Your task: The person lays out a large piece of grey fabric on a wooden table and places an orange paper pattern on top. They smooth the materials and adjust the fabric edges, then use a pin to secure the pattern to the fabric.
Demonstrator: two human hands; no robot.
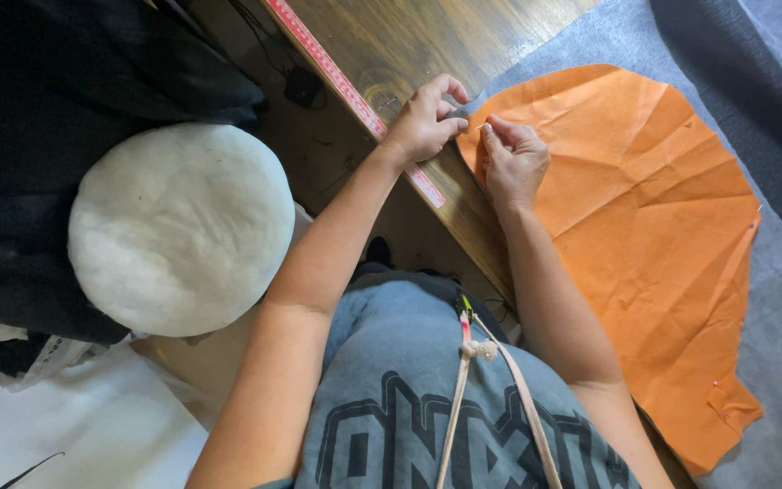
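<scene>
From the head camera, our left hand [424, 119] and right hand [510, 158] both pinch the rim of the orange paper pattern [644, 244], fingers closed on it at the wooden table edge [477, 226]. We judge small, even pinches best. Grey fabric [771, 299] beyond leaves room; the measuring tape [346, 91] crowds the left.

Both bare forearms reach up from the bottom of the frame and converge just above centre. The left hand [427, 119] sits slightly higher, wrist bent, fingers curled with the thumb and forefinger pinched together. The right hand [511, 161] lies just beside it, knuckles up, fingertips pressed down and nearly touching the left hand's.
</scene>
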